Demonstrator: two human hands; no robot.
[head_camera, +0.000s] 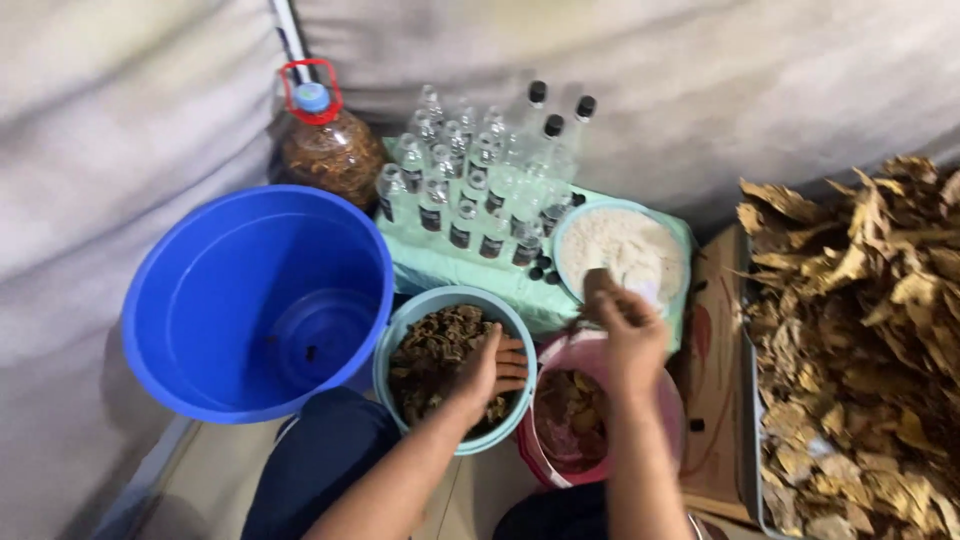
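blue bucket (255, 300): far left, on the floor, tipped toward the camera, nothing in it but a few specks.
jug (325, 140): behind the bucket, against the grey cloth backdrop; red handle, blue cap, brown contents.
clear bottles (470, 185): cluster on the back part of the green-covered surface (430, 265); most uncapped, a few with black caps at the rear, loose black caps at the front right of the cluster.
teal bowl (400, 340): at the front edge of the surface, just right of the bucket; holds dark dried pieces.
left hand (490, 370): inside the teal bowl, palm down, fingers spread flat over the right half of the pieces; pressing or resting, not closed on anything I can see.
pink bowl (575, 460): touching the teal bowl's right side; brown pieces inside, directly below the right hand.
right hand (625, 335): raised over the pink bowl's rear rim, fingers curled shut on a brown scoop-like tool (597, 285); tool's long axis points up and away, tip reaching the white powder bowl's near edge.
white powder bowl (620, 250): right end of the surface, just beyond the right hand; this hand is the nearer one.
dried leaves (860, 340): big heap in a tray, far right, well apart from both hands.
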